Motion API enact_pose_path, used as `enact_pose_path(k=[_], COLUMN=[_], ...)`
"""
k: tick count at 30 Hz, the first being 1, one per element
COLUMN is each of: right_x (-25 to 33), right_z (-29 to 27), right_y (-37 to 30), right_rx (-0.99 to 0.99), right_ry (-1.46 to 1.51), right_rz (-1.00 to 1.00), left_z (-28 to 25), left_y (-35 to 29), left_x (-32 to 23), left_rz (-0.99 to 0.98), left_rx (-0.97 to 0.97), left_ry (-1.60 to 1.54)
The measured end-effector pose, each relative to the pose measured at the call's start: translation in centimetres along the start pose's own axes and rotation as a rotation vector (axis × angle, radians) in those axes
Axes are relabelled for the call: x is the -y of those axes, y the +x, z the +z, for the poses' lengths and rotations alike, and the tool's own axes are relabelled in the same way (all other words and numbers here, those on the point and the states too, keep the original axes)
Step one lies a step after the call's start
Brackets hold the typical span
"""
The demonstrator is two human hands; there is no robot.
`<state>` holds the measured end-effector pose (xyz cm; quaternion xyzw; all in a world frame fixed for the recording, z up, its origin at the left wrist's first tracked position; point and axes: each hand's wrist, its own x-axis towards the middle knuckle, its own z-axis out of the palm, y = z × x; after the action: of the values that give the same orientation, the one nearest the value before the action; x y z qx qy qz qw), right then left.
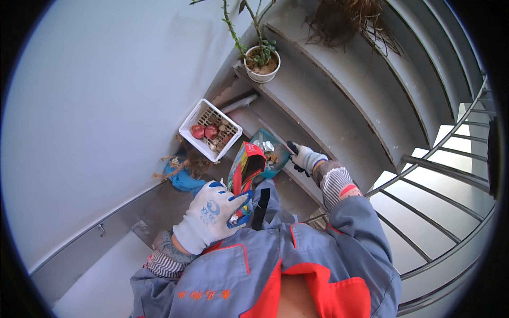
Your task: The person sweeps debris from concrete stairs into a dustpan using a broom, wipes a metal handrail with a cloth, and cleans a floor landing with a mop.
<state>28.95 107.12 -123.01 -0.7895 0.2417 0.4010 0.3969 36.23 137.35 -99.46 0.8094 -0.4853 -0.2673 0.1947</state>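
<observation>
My left hand (209, 214), in a white work glove with blue palm and fingertips, is closed around the lower end of a red, yellow and green cardboard box (247, 165). The box's upper end gapes. My right hand (307, 159), gloved as well, grips the black handle of a long thin tool (273, 132) whose pale shaft points up and left; its exact kind is unclear. Below that shaft a teal bin (281, 165) holds crumpled silvery wrapping and brownish scraps. A black flat strip (260, 209) lies across my lap beside the left hand.
A white plastic basket (189, 117) with red onion-like bulbs stands by the wall. Near it are a blue plastic bag (184, 179) and dry fibres. A potted plant (262, 75) and dried roots (339, 21) occupy the curved steps (323, 100). Metal railing (424, 159) bounds the right.
</observation>
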Motion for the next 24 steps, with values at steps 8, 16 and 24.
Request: enact_pose_path(k=[8,16,24], right_x=[-7.6,-13.3,-16.6], right_z=[-0.7,0.3,3.5], right_y=[-6.7,-14.2,-19.7], right_rx=[-0.014,0.005,0.000], right_ry=[-0.078,0.152,0.764], right_rz=[0.088,0.226,0.317], left_z=[0.6,0.5,-0.2], left_y=[-3.4,-6.0,-7.5], left_x=[-1.9,-3.9,-6.7], left_rz=[0.021,0.014,-0.125], left_rx=[0.140,0.119,0.136], left_ry=[0.037,0.067,0.055])
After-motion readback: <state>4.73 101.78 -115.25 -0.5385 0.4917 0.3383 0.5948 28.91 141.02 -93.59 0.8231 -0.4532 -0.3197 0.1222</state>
